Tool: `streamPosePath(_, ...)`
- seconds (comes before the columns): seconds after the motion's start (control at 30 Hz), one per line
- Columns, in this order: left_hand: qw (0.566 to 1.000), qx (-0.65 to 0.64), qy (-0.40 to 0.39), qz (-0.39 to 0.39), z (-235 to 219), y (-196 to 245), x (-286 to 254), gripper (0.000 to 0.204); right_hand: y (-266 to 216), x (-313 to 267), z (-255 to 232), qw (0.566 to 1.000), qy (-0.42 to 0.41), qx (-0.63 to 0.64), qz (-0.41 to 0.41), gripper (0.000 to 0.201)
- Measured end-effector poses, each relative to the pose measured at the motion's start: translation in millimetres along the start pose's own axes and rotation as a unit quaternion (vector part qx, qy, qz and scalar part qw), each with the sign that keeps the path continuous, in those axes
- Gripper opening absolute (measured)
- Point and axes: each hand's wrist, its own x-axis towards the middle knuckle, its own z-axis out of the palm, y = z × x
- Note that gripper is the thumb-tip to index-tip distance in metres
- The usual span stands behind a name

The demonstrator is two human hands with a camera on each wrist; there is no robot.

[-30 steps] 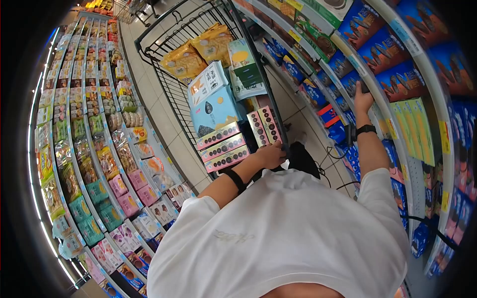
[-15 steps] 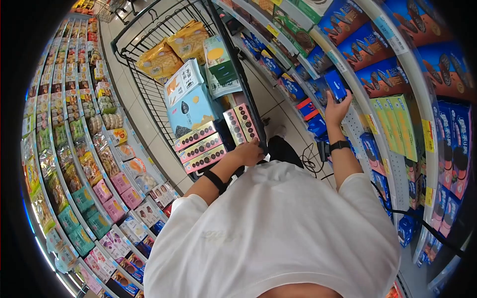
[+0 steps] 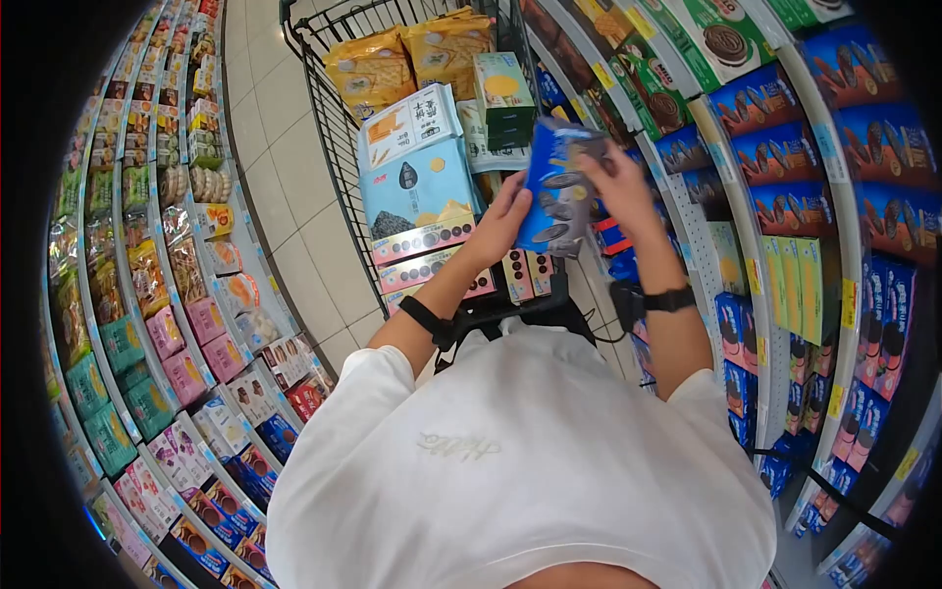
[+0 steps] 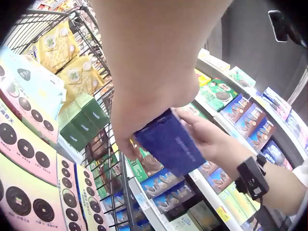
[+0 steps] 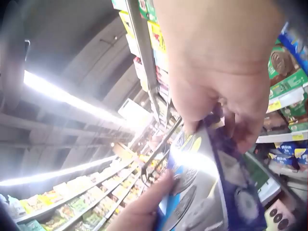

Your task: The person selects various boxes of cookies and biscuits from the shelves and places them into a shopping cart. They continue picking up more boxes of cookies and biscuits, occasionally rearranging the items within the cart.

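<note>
Both hands hold a blue and grey cookie box with dark oval cookies printed on its front, over the near right part of the cart. My left hand grips its left edge, thumb over the front. The right hand grips the upper right side. In the left wrist view the box's plain dark blue side faces the camera, between the two hands. The right wrist view shows the right hand on one end of the box and the left thumb on its printed face.
The black wire cart carries yellow cracker bags, a light blue bag, green boxes and pink-and-yellow cookie boxes. Shelves of blue cookie packs rise close on the right. Snack shelves line the left, across a tiled aisle.
The right hand has taken the blue box off the right-hand shelf and brought it left over the cart. My left hand has left the cart's near end and now holds the box too.
</note>
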Motion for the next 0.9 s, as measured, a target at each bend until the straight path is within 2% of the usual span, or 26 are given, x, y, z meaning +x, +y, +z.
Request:
streamPosePath(0.03,1.0,-0.002,0.0,0.003,-2,-3,1,0.051,10,11,16,0.999,-0.032,0.008,-0.037,0.057)
streamPosePath(0.13,0.987,-0.09,0.128,-0.022,-11,-20,8,0.055,50,40,54,0.987,0.029,-0.14,-0.068,0.055)
streamPosePath(0.17,0.987,-0.09,0.128,-0.019,-17,-29,15,0.055,68,48,62,0.973,0.051,-0.209,-0.09,0.055)
streamPosePath(0.23,0.977,-0.094,0.182,-0.066,-25,-37,28,0.055,68,41,85,0.965,0.03,-0.253,-0.065,0.058)
streamPosePath(0.3,0.976,-0.07,0.18,-0.102,-33,-43,37,0.054,64,26,100,0.916,0.045,-0.398,-0.021,0.057)
streamPosePath(0.33,0.976,-0.064,0.167,-0.123,-37,-53,43,0.053,68,25,101,0.928,0.057,-0.367,0.035,0.059)
streamPosePath(0.4,0.975,-0.064,0.153,-0.148,-34,-61,42,0.053,79,17,95,0.93,0.058,-0.362,0.023,0.058)
streamPosePath(0.5,0.976,-0.019,0.107,-0.19,-25,-71,19,0.049,95,-20,78,0.93,0.051,-0.365,-0.001,0.06)
streamPosePath(0.57,0.975,0.152,-0.018,-0.16,-25,-102,8,0.046,99,-46,72,0.925,0.048,-0.376,-0.017,0.062)
streamPosePath(0.6,0.954,0.237,-0.034,-0.179,-20,-97,-3,0.042,101,-59,70,0.915,0.046,-0.401,-0.005,0.062)
streamPosePath(0.63,0.953,0.238,-0.04,-0.183,-19,-84,-12,0.042,104,-69,68,0.904,0.044,-0.426,0.007,0.062)
streamPosePath(0.7,0.892,0.373,-0.179,-0.182,-21,-62,-25,0.042,110,-83,67,0.908,0.04,-0.416,0.035,0.065)
streamPosePath(0.73,0.88,0.411,-0.197,-0.13,-23,-66,-27,0.041,103,-90,72,0.889,0.017,-0.453,0.064,0.069)
streamPosePath(0.77,0.877,0.414,-0.207,-0.128,-29,-69,-23,0.041,99,-96,78,0.867,-0.004,-0.489,0.093,0.073)
streamPosePath(0.8,0.863,0.403,-0.261,-0.157,-33,-57,-21,0.038,100,-99,83,0.849,-0.021,-0.516,0.114,0.086)
streamPosePath(0.83,0.846,0.391,-0.313,-0.185,-33,-43,-19,0.036,97,-104,90,0.85,-0.013,-0.512,0.12,0.086)
streamPosePath(0.87,0.887,0.263,-0.246,-0.29,-31,-29,-18,0.031,92,-108,98,0.836,-0.006,-0.534,0.121,0.092)
streamPosePath(0.9,0.884,0.268,-0.253,-0.288,-31,-18,-14,0.031,86,-110,106,0.822,-0.001,-0.556,0.121,0.097)
